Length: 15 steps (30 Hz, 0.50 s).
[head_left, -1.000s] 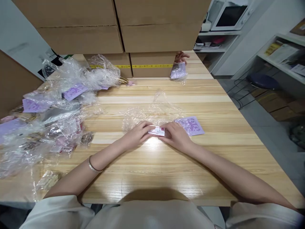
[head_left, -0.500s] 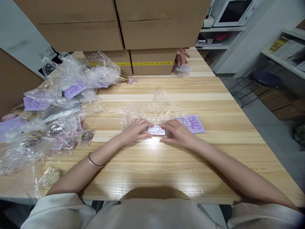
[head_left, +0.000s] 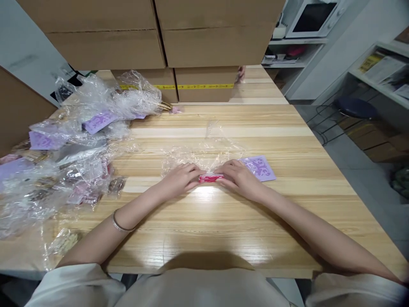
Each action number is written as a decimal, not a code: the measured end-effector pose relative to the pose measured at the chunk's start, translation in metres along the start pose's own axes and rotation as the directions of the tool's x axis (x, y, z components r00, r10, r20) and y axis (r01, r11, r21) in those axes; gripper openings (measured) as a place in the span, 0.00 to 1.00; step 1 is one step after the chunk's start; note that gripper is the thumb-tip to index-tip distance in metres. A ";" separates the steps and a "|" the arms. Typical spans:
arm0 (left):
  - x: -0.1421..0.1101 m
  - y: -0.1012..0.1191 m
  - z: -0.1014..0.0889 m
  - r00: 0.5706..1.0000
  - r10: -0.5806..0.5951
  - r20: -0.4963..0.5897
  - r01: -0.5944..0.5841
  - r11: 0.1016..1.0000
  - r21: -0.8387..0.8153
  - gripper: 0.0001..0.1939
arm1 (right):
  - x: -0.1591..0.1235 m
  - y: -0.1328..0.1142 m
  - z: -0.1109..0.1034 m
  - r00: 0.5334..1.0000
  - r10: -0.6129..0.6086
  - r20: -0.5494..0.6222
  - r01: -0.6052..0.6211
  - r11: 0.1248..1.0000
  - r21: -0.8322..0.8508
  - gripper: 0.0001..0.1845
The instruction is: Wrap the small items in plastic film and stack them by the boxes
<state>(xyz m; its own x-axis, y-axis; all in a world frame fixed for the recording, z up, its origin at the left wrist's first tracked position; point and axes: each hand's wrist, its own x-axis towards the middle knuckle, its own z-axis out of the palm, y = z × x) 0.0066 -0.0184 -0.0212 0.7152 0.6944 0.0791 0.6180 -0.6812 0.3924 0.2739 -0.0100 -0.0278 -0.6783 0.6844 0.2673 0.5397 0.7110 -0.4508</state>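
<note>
Between my two hands is a small red-and-white packet (head_left: pixel 211 177), its red printed side facing me. Closed round its left end are the fingers of my left hand (head_left: pixel 183 180). My right hand (head_left: pixel 239 177) pinches the right end with thumb and fingers. Clear plastic film (head_left: pixel 204 153) spreads crumpled on the table just beyond the packet; how it joins the packet is hidden by my fingers. A purple printed card (head_left: pixel 261 168) lies flat beside my right hand, partly under it.
Left of me, clear plastic bags (head_left: pixel 76 157) with purple cards and small items form a heap. Cardboard boxes (head_left: pixel 204 83) with yellow tape stand stacked at the back of the wooden table (head_left: pixel 223 230). Part of another person's hand (head_left: pixel 241 73) shows past the boxes.
The packet has turned from its white label side to its red side, and my right thumb has moved in onto it. The other person's hand and a plastic bag there have gone behind the boxes.
</note>
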 end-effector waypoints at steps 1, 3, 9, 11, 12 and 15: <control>0.000 -0.001 -0.002 1.000 -0.007 0.019 0.007 0.999 -0.041 0.18 | -0.001 0.000 -0.002 1.000 -0.019 0.019 0.020 1.000 -0.017 0.17; 0.000 -0.002 -0.006 0.998 -0.018 0.059 0.025 0.993 -0.117 0.17 | -0.004 0.001 -0.005 0.998 -0.030 0.062 0.032 0.999 -0.034 0.19; -0.001 -0.004 -0.019 0.966 -0.226 0.128 0.255 0.922 -0.293 0.16 | -0.011 0.016 -0.020 0.928 0.285 0.241 -0.343 0.905 0.252 0.16; -0.004 -0.008 -0.027 0.945 -0.263 0.192 0.313 0.897 -0.313 0.15 | -0.010 0.024 -0.029 0.894 0.289 0.342 -0.409 0.838 0.361 0.17; -0.005 -0.011 -0.032 0.938 -0.262 0.229 0.323 0.899 -0.296 0.14 | -0.010 0.029 -0.034 0.880 0.280 0.383 -0.429 0.814 0.390 0.18; -0.013 -0.026 -0.046 0.924 -0.269 0.272 0.323 0.929 -0.179 0.14 | -0.011 0.043 -0.046 0.836 0.287 0.468 -0.493 0.766 0.412 0.21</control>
<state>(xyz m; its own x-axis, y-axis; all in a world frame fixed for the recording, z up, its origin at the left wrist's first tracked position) -0.0334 0.0011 0.0098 0.5836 0.7615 -0.2821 0.7471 -0.3673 0.5541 0.3273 0.0208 -0.0108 -0.6453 0.7008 -0.3043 0.5428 0.1403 -0.8281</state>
